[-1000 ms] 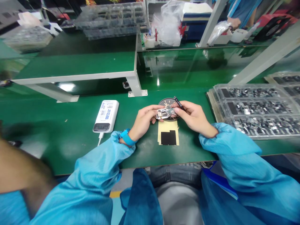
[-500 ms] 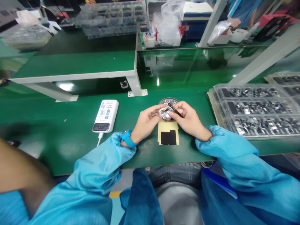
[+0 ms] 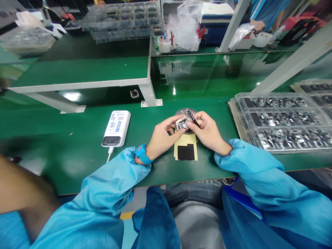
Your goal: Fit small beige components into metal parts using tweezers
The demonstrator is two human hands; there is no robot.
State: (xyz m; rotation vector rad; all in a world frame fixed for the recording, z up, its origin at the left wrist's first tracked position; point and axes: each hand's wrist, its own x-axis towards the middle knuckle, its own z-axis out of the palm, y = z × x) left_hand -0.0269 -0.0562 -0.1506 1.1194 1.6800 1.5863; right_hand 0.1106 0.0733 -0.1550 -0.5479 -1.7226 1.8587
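My left hand [image 3: 163, 137] pinches a small metal electronic part [image 3: 181, 124] between thumb and fingers, just above the green bench. My right hand [image 3: 207, 131] is closed round a thin black tool [image 3: 193, 118], its tip resting on the part. Behind the hands lies a round perforated metal disc [image 3: 185, 112]. Below them on the bench is a yellow backing sheet [image 3: 185, 151] carrying a black square patch [image 3: 186, 152].
A white power bank [image 3: 116, 128] with a cable lies at the left. Clear compartment trays of small parts [image 3: 282, 121] fill the right side. A white-framed raised shelf [image 3: 85, 72] stands behind, with more trays and plastic bags [image 3: 187, 26] beyond. Another person's arm [image 3: 23, 190] shows at lower left.
Both hands have drawn slightly closer together and a little left. The part has turned in my left fingers and the black tool now points more steeply at it.
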